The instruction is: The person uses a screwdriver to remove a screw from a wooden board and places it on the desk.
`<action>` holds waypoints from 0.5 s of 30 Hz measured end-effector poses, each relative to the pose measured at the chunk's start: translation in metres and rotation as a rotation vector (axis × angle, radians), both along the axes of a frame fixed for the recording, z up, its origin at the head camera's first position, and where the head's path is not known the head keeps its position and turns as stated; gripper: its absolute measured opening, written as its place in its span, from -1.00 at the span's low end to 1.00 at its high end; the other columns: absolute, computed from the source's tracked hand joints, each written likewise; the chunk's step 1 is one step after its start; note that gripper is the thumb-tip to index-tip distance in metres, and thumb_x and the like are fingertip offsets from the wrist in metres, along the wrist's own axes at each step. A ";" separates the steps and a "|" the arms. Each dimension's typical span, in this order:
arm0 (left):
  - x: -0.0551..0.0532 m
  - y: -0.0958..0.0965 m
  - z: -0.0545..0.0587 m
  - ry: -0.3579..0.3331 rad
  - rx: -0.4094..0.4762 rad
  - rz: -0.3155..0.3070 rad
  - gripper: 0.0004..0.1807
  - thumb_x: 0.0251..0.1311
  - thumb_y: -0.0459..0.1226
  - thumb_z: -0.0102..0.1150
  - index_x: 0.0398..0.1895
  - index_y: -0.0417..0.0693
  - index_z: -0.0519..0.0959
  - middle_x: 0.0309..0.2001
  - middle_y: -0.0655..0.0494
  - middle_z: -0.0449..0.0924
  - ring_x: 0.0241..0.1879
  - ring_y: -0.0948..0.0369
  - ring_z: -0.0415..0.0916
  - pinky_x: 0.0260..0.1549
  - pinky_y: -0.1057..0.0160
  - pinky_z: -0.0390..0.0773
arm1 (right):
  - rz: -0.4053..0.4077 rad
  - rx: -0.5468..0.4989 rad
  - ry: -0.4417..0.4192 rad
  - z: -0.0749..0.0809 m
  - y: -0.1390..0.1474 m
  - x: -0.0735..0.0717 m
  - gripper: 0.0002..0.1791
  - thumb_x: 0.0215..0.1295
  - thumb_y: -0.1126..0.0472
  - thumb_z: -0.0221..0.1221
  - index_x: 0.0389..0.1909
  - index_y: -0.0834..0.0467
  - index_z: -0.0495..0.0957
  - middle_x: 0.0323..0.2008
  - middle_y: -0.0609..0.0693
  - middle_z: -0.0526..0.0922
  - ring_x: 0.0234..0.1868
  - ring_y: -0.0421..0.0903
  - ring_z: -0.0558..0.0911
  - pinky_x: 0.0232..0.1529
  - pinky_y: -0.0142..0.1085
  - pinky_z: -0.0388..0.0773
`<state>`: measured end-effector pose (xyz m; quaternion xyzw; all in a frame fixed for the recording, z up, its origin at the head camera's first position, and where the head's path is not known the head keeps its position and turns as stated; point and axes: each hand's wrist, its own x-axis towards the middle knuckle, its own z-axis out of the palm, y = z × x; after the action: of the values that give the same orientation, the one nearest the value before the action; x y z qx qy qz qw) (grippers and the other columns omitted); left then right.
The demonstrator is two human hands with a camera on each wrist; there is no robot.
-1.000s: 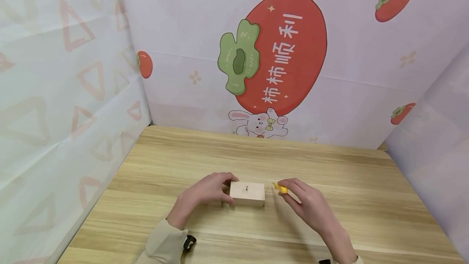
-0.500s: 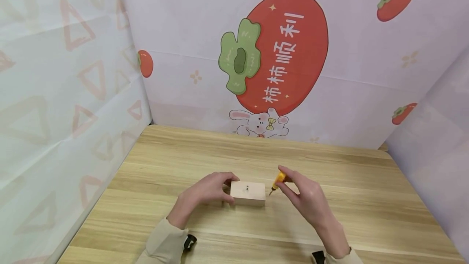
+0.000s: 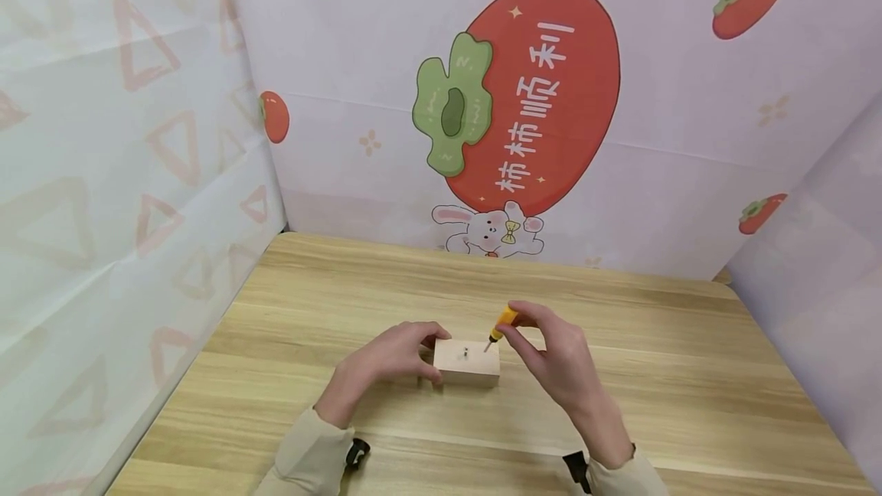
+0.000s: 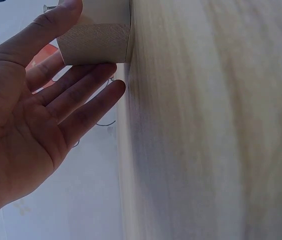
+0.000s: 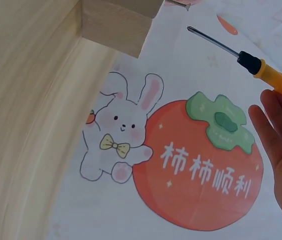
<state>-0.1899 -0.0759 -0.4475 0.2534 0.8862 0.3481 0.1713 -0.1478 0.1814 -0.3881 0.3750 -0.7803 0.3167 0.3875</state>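
Observation:
A pale wooden block (image 3: 475,370) lies flat on the table. One or more small metal screws (image 3: 465,353) stand up from its top; the right wrist view shows a screw head (image 5: 187,7) beyond the block's edge. My left hand (image 3: 387,354) holds the block's left end between thumb and fingers, as the left wrist view also shows. In my right hand (image 3: 561,354), thumb and fingers pinch the yellow handle of a screwdriver (image 3: 505,318). Its shaft slants down over the block's right part, and in the right wrist view the tip (image 5: 190,29) is apart from the screw.
The wood-grain table (image 3: 344,274) extends around both hands. Behind it rises a pale wall sheet (image 3: 331,174) printed with persimmons and a rabbit. Another printed sheet (image 3: 138,251) hangs along the left side.
My right hand has turned the screwdriver from lying sideways to point down, and carried it left from beside the block to above it. The left hand and block stay put.

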 end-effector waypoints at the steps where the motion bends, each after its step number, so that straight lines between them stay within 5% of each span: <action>1: 0.000 0.000 0.000 0.004 0.001 -0.002 -0.32 -0.09 -0.09 0.56 0.18 0.04 0.54 0.04 0.15 0.66 0.07 0.22 0.56 0.17 0.11 0.50 | 0.010 -0.004 -0.003 0.001 -0.002 -0.001 -0.58 0.37 0.02 0.21 -0.04 0.32 0.59 -0.32 -0.03 0.73 -0.35 -0.13 0.74 -0.26 -0.38 0.67; 15: -0.003 0.000 -0.001 0.005 0.003 -0.010 -0.36 -0.05 -0.09 0.55 0.16 0.05 0.55 0.03 0.16 0.66 0.07 0.23 0.56 0.16 0.12 0.51 | 0.018 0.044 -0.122 0.004 -0.023 -0.006 -0.47 -0.10 0.43 0.48 -0.03 0.29 0.54 -0.31 -0.02 0.72 -0.33 -0.12 0.75 -0.26 -0.38 0.68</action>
<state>-0.1925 -0.0763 -0.4488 0.2589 0.8848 0.3479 0.1704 -0.1535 0.1586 -0.3843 0.3706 -0.8058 0.3253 0.3279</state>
